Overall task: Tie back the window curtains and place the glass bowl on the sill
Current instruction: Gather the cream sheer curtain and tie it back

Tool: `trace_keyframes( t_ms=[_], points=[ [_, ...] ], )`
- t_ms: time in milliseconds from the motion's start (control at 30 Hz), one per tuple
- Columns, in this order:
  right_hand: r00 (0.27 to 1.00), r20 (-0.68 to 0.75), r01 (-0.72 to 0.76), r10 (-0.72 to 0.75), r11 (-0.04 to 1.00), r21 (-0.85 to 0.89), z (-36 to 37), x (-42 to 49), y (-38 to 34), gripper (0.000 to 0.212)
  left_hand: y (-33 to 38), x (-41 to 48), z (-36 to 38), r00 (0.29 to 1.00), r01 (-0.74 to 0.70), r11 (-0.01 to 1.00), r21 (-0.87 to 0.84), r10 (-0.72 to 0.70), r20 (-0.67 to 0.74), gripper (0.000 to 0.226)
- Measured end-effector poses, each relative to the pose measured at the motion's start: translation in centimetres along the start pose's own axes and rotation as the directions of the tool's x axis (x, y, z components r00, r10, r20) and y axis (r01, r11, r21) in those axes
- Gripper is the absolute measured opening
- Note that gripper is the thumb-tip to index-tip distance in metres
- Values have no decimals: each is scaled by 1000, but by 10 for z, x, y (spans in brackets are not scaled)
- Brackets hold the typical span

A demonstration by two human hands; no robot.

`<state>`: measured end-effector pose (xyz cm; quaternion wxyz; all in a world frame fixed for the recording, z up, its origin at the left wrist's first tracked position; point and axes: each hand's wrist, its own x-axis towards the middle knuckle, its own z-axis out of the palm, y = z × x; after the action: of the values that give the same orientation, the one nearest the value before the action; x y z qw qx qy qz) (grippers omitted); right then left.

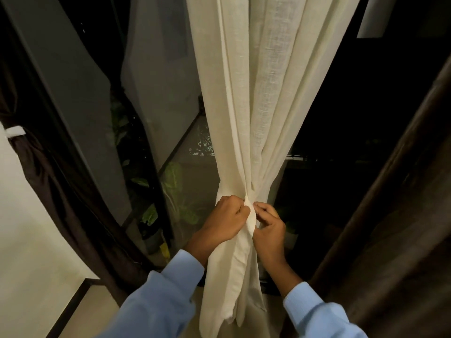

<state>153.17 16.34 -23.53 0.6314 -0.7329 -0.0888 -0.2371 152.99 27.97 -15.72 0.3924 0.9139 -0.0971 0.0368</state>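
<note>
The left sleeve (158, 303) and the right sleeve (314, 313) are long, light blue, each with a plain cuff at the wrist. The left hand (229, 220) and the right hand (268, 230) are bare.

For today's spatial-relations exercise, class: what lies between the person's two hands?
In the head view, the gathered cream curtain runs down between the left hand and the right hand. Both hands grip it at its bunched waist.

Leafy potted plants (174, 175) behind dark glass (78, 93), pale wall (26, 228) at left
</note>
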Motion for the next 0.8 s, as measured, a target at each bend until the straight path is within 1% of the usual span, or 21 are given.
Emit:
trace_keyframes(
  t_ms=[100,200,267,333,400,433,500,533,600,633,667,700,733,800],
  points=[
    [999,-28,29,-29,1000,7,-2,-1,-4,27,1,1,-5,997,-59,997,39,57,45,35],
    [998,-38,43,-42,999,26,-1,-1,-7,19,-1,5,-9,997,-69,995,68,67,36,28],
    [998,-34,47,-46,999,27,1,-1,-8,15,0,6,-10,998,-53,991,120,56,-20,27],
    [999,-21,39,-38,998,40,1,-2,-8,15,2,5,-12,991,-43,985,164,63,-119,22],
    [999,-3,41,-41,999,28,2,-2,-8,16,3,6,-16,977,-29,990,138,58,-207,18],
    [999,5,48,-48,999,15,2,-2,-9,17,4,6,-18,973,-29,994,107,52,-224,23],
    [997,7,71,-71,997,-5,1,-2,-6,18,10,5,-23,985,-28,999,27,32,-169,33],
    [996,8,85,-85,996,-16,1,-1,-4,18,14,3,-26,992,-22,1000,-8,21,-128,31],
    [993,14,115,-115,991,-72,-1,1,-1,18,26,1,-30,996,-15,998,-60,10,-91,17],
    [991,19,132,-130,985,-116,-1,2,0,18,32,2,-31,995,-10,997,-79,2,-96,22],
    [988,21,152,-151,975,-161,-1,2,0,17,38,4,-32,995,-3,996,-86,-6,-100,33],
    [985,24,171,-170,965,-199,-1,1,-1,17,42,7,-32,994,10,997,-75,-18,-106,43],
    [983,23,183,-182,958,-219,0,1,-3,16,46,12,-32,993,21,999,-40,-25,-118,49],
    [985,16,171,-171,962,-215,1,0,-7,15,51,20,-31,989,56,997,45,-49,-140,38]
  ],
)
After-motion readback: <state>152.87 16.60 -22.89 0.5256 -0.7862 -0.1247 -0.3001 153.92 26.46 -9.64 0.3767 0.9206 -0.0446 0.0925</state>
